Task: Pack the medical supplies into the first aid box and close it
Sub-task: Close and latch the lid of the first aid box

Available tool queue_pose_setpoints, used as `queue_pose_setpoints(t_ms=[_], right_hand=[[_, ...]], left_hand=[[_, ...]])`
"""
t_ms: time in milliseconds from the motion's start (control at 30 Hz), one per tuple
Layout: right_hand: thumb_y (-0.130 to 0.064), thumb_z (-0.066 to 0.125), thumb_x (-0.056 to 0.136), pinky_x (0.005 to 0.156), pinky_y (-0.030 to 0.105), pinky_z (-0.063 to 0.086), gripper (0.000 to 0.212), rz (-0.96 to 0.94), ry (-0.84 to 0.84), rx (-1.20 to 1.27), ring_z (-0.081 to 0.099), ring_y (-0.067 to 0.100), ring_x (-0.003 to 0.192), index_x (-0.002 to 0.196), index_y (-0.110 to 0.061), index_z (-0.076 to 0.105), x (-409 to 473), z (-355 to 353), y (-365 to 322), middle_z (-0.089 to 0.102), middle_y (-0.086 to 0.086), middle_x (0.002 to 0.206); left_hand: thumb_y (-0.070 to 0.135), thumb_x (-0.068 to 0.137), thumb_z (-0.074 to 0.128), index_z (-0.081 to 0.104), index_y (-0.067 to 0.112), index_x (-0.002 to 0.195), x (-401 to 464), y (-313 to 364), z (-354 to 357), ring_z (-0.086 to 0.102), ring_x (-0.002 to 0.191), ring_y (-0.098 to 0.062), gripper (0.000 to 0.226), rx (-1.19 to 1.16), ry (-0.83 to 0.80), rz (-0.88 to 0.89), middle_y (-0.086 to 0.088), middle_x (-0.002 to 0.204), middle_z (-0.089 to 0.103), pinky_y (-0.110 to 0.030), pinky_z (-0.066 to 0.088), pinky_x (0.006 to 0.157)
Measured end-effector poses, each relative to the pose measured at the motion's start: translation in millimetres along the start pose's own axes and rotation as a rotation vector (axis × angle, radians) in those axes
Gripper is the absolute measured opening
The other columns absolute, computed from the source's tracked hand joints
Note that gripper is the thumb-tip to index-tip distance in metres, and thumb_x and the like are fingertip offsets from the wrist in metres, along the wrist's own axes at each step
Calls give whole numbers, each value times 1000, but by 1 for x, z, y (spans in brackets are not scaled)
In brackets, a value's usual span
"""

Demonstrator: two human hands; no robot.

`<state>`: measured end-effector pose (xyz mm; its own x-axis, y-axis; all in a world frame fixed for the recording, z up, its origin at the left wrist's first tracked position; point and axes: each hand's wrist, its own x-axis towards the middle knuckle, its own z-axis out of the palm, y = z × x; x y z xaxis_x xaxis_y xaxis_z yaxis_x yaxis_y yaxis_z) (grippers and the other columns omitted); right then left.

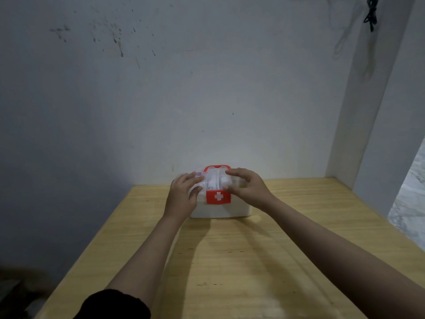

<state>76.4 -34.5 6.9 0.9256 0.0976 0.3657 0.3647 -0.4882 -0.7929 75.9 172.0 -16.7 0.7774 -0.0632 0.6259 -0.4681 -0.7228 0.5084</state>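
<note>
- Head view puts the first aid box (219, 207) at the far middle of the wooden table (241, 261), close to the white wall (207, 88); its body is white, with a red latch plate bearing a white cross (218, 197) on the front and a red handle (217, 167) on top.
- Its clear lid (215, 180) is down over the body, and pale, blurred supplies show through it; you cannot make out what they are.
- Your left hand (182, 195) rests on the left end of the lid, fingers spread flat on top and thumb against the front edge, pressing rather than gripping.
- Your right hand (247, 187) lies on the right end of the lid, fingers curled loosely over the top near the handle; whether they pinch anything is not clear.
- Both forearms reach in from the near edge, a black sleeve (115, 305) showing on your left arm.
- A dark cord (370, 12) hangs at the upper right corner.
</note>
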Motion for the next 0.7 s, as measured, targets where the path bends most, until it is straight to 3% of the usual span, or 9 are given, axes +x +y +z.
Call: queue_pose_setpoints(t_ms=[100, 233, 467, 700], right_hand=[[-38, 80, 67, 107, 38, 34, 64, -92, 15, -235, 39, 18, 127, 125, -22, 59, -2, 8, 8, 52, -2, 136], [-35, 78, 69, 106, 42, 35, 62, -202, 93, -356, 39, 19, 127, 127, -24, 57, -4, 15, 21, 53, -3, 135], [-35, 77, 72, 105, 37, 31, 59, -269, 148, -383, 39, 20, 127, 126, -22, 57, 3, 19, 30, 54, -1, 134], [-34, 79, 69, 105, 38, 31, 61, -219, 103, -342, 38, 20, 127, 125, -23, 58, 33, 15, 39, 54, -2, 134]], left_hand=[[11, 89, 61, 66, 20, 118, 0, -1, 1, 48, 120, -25, 31, 3, 6, -1, -2, 126, 60, -28, 35, 95], [12, 90, 61, 65, 20, 119, -1, -3, 4, 47, 122, -24, 31, -3, 14, -8, -2, 128, 59, -29, 35, 96], [11, 89, 61, 66, 21, 118, 6, -10, 10, 46, 122, -24, 31, -21, 21, 1, 0, 127, 59, -28, 34, 97], [11, 90, 60, 66, 22, 118, 32, -19, 25, 45, 126, -25, 30, -20, 0, -18, 1, 128, 58, -33, 35, 101]])
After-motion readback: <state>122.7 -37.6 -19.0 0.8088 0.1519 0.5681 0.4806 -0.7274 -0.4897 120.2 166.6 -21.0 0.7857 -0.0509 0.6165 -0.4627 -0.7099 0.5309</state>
